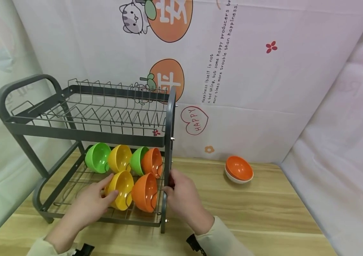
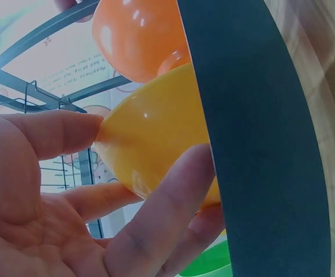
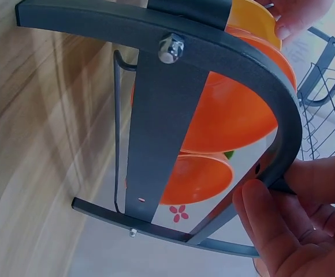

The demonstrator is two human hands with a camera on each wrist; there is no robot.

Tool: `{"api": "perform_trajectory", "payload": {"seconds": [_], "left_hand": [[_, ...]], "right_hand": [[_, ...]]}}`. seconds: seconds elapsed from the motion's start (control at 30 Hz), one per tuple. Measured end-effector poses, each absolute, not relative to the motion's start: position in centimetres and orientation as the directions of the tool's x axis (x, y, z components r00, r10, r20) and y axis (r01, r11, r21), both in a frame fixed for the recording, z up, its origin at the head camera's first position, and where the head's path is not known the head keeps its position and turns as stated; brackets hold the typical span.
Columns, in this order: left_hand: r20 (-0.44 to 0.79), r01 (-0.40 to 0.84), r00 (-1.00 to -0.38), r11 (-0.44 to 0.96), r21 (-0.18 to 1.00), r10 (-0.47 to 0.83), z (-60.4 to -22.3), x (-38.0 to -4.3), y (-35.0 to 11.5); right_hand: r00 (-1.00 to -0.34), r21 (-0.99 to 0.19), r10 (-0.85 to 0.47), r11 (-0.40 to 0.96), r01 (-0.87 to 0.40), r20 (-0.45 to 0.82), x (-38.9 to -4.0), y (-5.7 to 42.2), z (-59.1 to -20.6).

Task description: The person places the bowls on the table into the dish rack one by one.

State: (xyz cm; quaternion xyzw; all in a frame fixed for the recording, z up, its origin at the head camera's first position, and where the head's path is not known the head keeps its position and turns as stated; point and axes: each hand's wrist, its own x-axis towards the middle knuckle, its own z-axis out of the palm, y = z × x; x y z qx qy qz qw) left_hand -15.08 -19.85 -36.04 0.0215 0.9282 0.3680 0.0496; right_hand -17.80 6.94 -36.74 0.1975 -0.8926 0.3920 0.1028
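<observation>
A dark metal two-tier dish rack (image 1: 85, 134) stands on the wooden table. My left hand (image 1: 88, 203) holds the front yellow bowl (image 1: 124, 193) on the lower tier, thumb and fingers spread round its curved outside. That bowl stands on its side, its opening facing right. Just right of it is an orange bowl (image 1: 141, 196), tilted the same way. Behind them, in a row, are a green bowl (image 1: 95, 158), a yellow bowl (image 1: 116, 160), another green bowl (image 1: 136, 161) and an orange bowl (image 1: 150, 163). My right hand (image 3: 294, 216) grips the curved right side frame (image 3: 280, 92) of the rack.
The rack's upper tier (image 1: 104, 110) has wire slots with no dishes in them. At the back right of the table (image 1: 252, 209), an orange bowl (image 1: 240, 168) sits nested in a white bowl (image 1: 236, 180). A printed white cloth (image 1: 248, 89) hangs behind.
</observation>
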Motion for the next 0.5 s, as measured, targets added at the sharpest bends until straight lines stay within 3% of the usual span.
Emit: {"api": "perform_trajectory", "payload": {"seconds": [0.13, 0.23, 0.5], "left_hand": [[-0.037, 0.046, -0.995, 0.777, 0.628, 0.088, -35.9, -15.1, -19.7], [-0.013, 0.063, -0.996, 0.809, 0.585, 0.087, -36.0, -14.9, -19.7], [0.057, 0.073, -0.997, 0.832, 0.549, 0.050, -36.1, -14.0, -18.8]], "right_hand": [[-0.897, -0.697, -0.308, 0.565, -0.441, 0.318, -17.8, 8.2, -37.2], [-0.922, -0.733, -0.299, 0.564, -0.380, 0.248, -18.4, 10.4, -37.7], [-0.993, -0.725, -0.008, 0.682, -0.094, 0.121, -22.8, 22.8, -38.4]]}}
